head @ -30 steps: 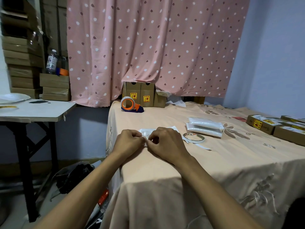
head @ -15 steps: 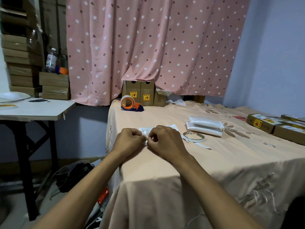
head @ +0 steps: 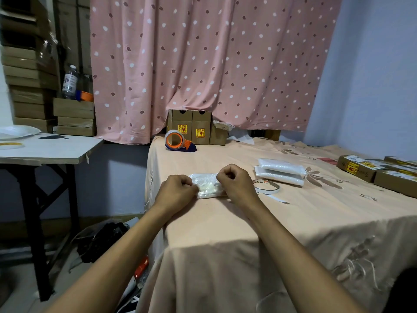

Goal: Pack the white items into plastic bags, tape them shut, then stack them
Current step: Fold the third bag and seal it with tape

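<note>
A small clear plastic bag (head: 206, 185) with a white item inside lies on the peach tablecloth near the table's left front. My left hand (head: 174, 191) pinches its left end and my right hand (head: 237, 184) pinches its right end, both with curled fingers. Two packed white bags (head: 279, 171) lie stacked to the right. A thin roll of tape (head: 268, 187) rests just right of my right hand, with a loose strip trailing toward me.
An orange tape dispenser (head: 178, 141) sits at the back left of the table, in front of brown cartons (head: 191, 127). Flat cardboard boxes (head: 379, 170) line the right edge. A white side table (head: 45, 149) stands to the left, with clutter on the floor.
My hands have moved apart along the bag, exposing its middle; before they were pinched close together over it.
</note>
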